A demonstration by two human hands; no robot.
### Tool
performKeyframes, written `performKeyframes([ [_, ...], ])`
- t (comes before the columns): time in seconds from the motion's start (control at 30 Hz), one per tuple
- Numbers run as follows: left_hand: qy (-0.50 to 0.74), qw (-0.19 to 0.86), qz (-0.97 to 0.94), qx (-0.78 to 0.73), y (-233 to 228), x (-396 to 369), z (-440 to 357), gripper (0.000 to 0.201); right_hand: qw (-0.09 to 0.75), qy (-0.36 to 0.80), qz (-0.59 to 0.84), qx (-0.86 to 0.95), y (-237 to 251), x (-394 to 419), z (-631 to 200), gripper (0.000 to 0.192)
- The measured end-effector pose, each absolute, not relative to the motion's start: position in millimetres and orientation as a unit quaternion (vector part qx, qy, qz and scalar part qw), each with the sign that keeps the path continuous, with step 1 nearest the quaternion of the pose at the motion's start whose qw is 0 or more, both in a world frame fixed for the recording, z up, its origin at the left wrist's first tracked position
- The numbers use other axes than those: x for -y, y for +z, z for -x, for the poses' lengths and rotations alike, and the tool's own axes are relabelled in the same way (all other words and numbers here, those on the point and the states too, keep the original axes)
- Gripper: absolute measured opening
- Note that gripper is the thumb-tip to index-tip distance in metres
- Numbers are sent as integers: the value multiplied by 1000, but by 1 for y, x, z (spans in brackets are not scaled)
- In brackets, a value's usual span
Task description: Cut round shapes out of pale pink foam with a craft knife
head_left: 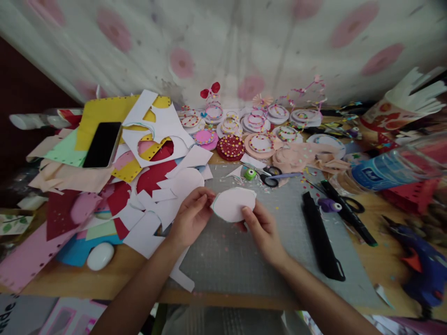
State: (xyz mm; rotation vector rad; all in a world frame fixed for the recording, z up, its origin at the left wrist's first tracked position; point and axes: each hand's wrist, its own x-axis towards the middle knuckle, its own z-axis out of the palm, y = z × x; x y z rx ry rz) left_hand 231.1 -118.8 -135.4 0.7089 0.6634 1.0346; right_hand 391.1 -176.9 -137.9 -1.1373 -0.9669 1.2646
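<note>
A roughly round white paper disc (pixel 228 205) with a faint green outline is held up over the grey cutting mat (pixel 230 265). My right hand (pixel 263 228) pinches its right side, thumb on the front and fingers behind. At the disc's left edge, my left hand (pixel 192 216) has its fingers closed together on the rim, the fingertips partly hidden. Just beyond the disc lie black-handled scissors (pixel 270 177) and a small green paper punch (pixel 250 174). White paper offcuts (pixel 157 195) reach close to my left wrist.
Decorated paper hats (pixel 261 142) stand in rows at the back. A black phone (pixel 102 145) lies on coloured sheets at left, near a white oval object (pixel 100 256). To the right are a black cutter (pixel 321 237), a marker (pixel 349 214), a clear bottle (pixel 380 172) and a blue glue gun (pixel 419 260).
</note>
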Motion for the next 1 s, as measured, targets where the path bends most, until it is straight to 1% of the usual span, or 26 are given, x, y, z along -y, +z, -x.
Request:
performKeyframes([
  [0.07, 484, 742, -344, -311, -135, 118, -231, 20, 563, 536, 481, 406, -138, 177, -390, 31],
  [0.17, 483, 687, -441, -318, -135, 120, -231, 42, 569, 543, 481, 387, -135, 176, -389, 31],
  [0.23, 451, 632, -535, -334, -136, 122, -229, 54, 555, 553, 485, 388, -133, 175, -389, 29],
  [0.27, 425, 611, -572, -346, -137, 124, -228, 55, 545, 557, 486, 396, -132, 175, -390, 30],
  [0.3, 397, 600, -594, -360, -138, 127, -227, 51, 533, 562, 485, 406, -133, 175, -391, 33],
  [0.4, 351, 621, -582, -391, -145, 133, -223, 39, 514, 595, 457, 416, -138, 177, -396, 40],
  [0.5, 353, 651, -539, -402, -152, 137, -220, 40, 516, 642, 411, 389, -145, 178, -400, 42],
  [0.63, 325, 693, -515, -386, -149, 137, -219, 40, 505, 662, 402, 382, -148, 179, -401, 38],
  [0.87, 304, 701, -540, -354, -138, 135, -220, 40, 487, 679, 409, 366, -147, 180, -401, 38],
  [0.93, 322, 711, -514, -356, -141, 134, -221, 44, 480, 682, 414, 364, -146, 180, -400, 38],
  [1.0, 345, 720, -484, -358, -143, 132, -222, 58, 484, 679, 420, 357, -144, 180, -398, 39],
])
